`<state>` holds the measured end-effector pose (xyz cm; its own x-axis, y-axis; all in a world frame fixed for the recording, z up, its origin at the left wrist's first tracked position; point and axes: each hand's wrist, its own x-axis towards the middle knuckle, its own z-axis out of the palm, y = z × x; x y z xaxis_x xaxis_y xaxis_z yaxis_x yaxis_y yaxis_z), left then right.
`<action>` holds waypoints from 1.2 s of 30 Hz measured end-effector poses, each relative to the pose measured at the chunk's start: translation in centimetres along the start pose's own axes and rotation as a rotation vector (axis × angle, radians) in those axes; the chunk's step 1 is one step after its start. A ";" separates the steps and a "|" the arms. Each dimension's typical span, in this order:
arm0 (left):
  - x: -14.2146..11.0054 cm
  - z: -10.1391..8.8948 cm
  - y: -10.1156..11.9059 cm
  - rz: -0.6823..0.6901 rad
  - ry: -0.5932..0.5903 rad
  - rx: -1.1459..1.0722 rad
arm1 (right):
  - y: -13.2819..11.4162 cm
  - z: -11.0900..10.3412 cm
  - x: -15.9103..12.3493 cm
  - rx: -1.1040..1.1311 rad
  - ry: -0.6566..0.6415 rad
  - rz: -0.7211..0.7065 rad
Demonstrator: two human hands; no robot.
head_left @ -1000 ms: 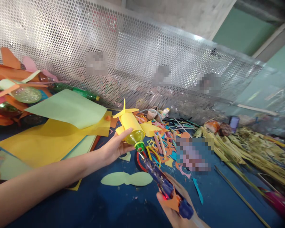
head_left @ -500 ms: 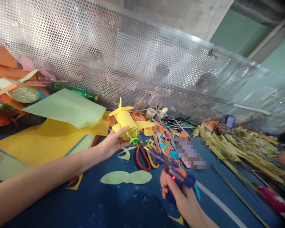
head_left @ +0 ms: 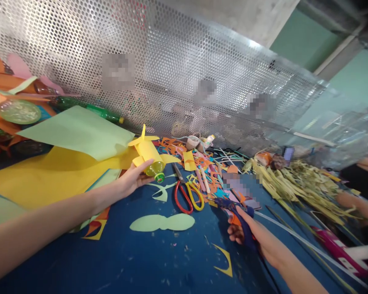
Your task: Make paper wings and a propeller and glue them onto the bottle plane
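Note:
My left hand (head_left: 133, 179) is closed around a plastic bottle (head_left: 149, 154) wrapped in yellow paper, with paper wings and tail fins like a toy plane. Its green cap points down toward me. In my right hand (head_left: 254, 228) is a dark blue glue gun (head_left: 230, 204), its nozzle pointing left over paper scraps and its cord trailing down. Between the hands lie scissors (head_left: 184, 198) with one red and one yellow handle. A pale green paper cutout (head_left: 162, 222) with two rounded lobes rests flat in front of them.
Green paper sheets (head_left: 79, 132) and yellow paper (head_left: 58, 175) cover the left side. Behind them are paper-decorated bottles (head_left: 18, 110). A perforated metal screen (head_left: 171, 61) closes the back. Dry husks (head_left: 282, 179), a magenta object (head_left: 340, 249) and another person's arm (head_left: 352, 204) are right.
My right hand has moved the glue gun right, away from the bottle and scissors, and tilted it. My left hand still holds the bottle, now slightly further left in view.

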<state>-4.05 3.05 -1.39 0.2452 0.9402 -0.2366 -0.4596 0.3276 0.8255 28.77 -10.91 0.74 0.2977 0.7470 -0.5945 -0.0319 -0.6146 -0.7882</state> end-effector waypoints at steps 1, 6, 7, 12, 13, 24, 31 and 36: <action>-0.1 0.0 -0.1 -0.004 0.000 0.003 | -0.1 -0.2 -0.1 -0.072 -0.015 0.017; -0.7 -0.2 -0.1 0.012 -0.013 0.014 | -0.7 -0.9 0.1 -0.504 0.002 0.053; -0.9 -0.3 0.0 0.016 -0.020 0.013 | -0.8 -1.1 0.2 -0.597 0.018 0.018; -0.9 -1.1 0.0 0.030 -0.069 -0.021 | -1.8 -0.7 0.4 -1.028 0.141 -0.131; -0.8 -1.2 -0.1 0.029 -0.072 -0.023 | -2.2 -0.1 0.1 -1.130 0.205 -0.202; -0.8 -1.4 0.0 -0.011 -0.126 0.040 | -2.8 12.9 -3.0 -1.210 -0.444 -1.293; -0.7 -1.3 -0.2 -0.002 -0.148 0.040 | -1.7 12.5 -1.8 -1.287 -0.276 -1.305; -0.8 -1.1 -0.1 -0.003 -0.154 0.022 | -1.0 12.7 -1.6 -1.379 -0.245 -1.446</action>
<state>-5.18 2.32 -1.87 0.3753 0.9131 -0.1591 -0.4403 0.3267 0.8363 16.20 -8.22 0.48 -0.6866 0.7126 0.1445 0.7132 0.6987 -0.0568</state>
